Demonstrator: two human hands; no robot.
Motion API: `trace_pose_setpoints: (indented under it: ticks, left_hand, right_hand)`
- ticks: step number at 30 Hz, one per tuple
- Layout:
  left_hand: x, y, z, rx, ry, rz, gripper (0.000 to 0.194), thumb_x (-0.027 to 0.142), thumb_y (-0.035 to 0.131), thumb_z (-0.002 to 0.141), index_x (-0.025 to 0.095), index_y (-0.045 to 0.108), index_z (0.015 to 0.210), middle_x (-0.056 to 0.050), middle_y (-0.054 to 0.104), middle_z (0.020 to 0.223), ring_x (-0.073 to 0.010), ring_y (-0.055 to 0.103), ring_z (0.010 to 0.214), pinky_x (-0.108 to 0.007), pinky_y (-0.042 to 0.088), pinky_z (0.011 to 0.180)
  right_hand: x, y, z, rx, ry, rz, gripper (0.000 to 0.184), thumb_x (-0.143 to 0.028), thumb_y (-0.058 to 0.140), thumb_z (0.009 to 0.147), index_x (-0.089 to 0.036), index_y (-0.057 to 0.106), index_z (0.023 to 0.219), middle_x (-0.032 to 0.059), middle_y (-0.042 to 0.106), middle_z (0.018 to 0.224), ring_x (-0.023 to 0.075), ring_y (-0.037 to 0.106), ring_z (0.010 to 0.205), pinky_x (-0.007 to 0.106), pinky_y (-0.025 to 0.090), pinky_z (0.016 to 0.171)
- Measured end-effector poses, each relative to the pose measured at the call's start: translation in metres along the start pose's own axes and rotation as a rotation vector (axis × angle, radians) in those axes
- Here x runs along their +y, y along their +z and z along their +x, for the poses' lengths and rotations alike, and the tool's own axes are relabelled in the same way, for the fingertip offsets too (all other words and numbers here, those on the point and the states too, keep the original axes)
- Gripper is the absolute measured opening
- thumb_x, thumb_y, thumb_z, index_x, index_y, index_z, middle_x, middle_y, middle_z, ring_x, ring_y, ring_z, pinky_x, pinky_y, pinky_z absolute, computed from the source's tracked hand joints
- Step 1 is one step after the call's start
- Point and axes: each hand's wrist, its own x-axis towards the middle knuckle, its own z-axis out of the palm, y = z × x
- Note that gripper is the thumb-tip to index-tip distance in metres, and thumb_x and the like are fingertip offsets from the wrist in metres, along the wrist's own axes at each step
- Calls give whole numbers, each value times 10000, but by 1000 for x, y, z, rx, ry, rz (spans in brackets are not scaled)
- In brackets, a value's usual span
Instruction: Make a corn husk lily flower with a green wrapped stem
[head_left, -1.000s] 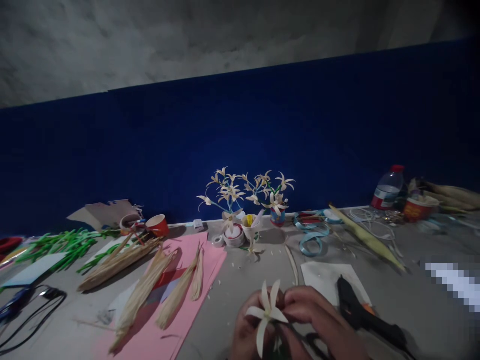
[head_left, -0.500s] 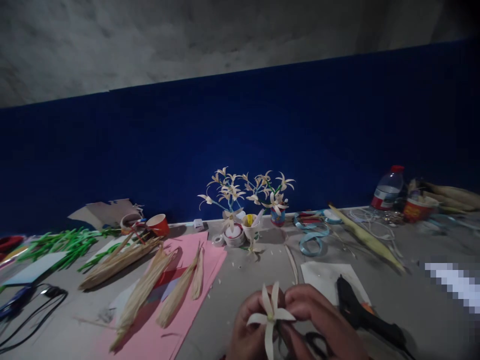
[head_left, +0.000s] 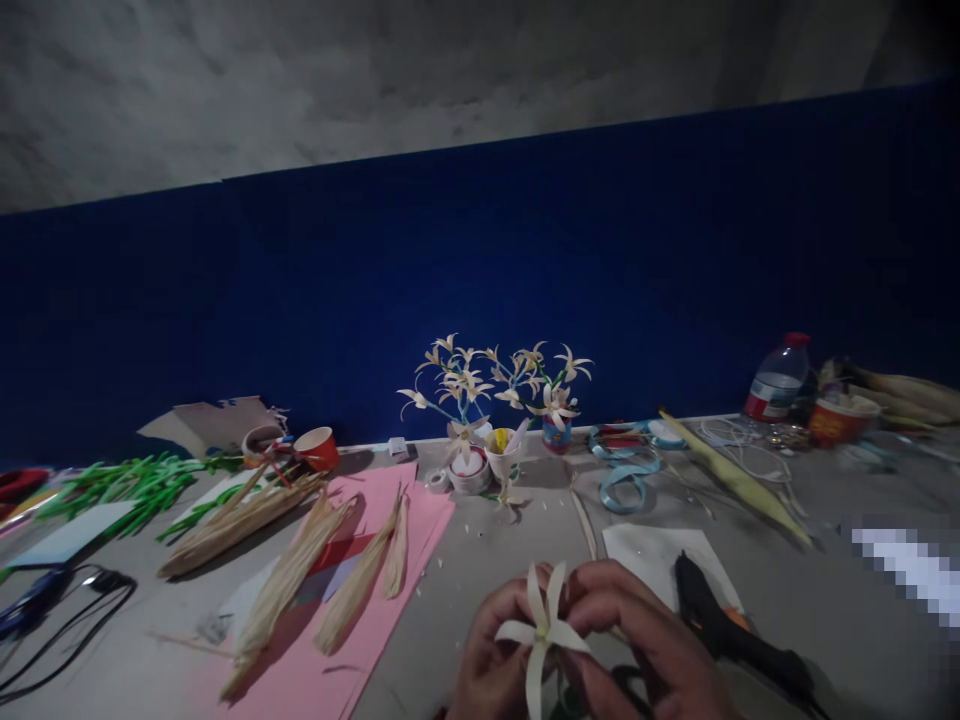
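A small cream flower (head_left: 541,634) made of narrow husk petals is held up at the bottom middle of the head view. My left hand (head_left: 487,660) is closed around it from the left. My right hand (head_left: 645,645) pinches it from the right, fingers curled behind the petals. A green stem hangs below the flower between both hands. Dark scissors (head_left: 626,680) lie just under my right hand.
A black glue gun (head_left: 731,630) lies on white paper (head_left: 649,550) to the right. Pink paper (head_left: 360,600) with dried husk strips (head_left: 285,580) covers the left. Finished flowers (head_left: 495,385) stand in cups at the back, near blue ribbon (head_left: 626,470), a water bottle (head_left: 776,380) and green stems (head_left: 127,485).
The flower has turned slightly between my fingers and both hands have shifted a little. Everything else on the table stays put.
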Motion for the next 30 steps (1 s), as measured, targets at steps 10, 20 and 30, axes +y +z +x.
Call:
trace_pose_setpoints:
  ticks: [10,20,30]
  left_hand:
    - [4,6,7,-49,49,-111,309,434,841,626,180,674,684,-16,601,776,-154,525,720,-232,386,667]
    - [4,14,12,-31,137,-282,154,228,813,692,193,663,687,-1,585,729,-147,523,714,-226,412,679]
    - [-1,24,8,147,164,-272,248,372,855,638,187,705,705,-43,672,772,-220,623,827,-312,471,812]
  right_hand:
    - [2,-2,2,-27,41,92,169,-105,610,819,-268,606,859,-10,638,920,146,667,860,190,512,768]
    - [-1,2,8,28,70,132,171,-87,582,836,-257,595,823,-11,646,861,148,667,830,194,510,753]
    - [-2,11,9,105,43,69,195,-73,574,824,-265,592,848,-27,657,865,126,663,817,166,497,721]
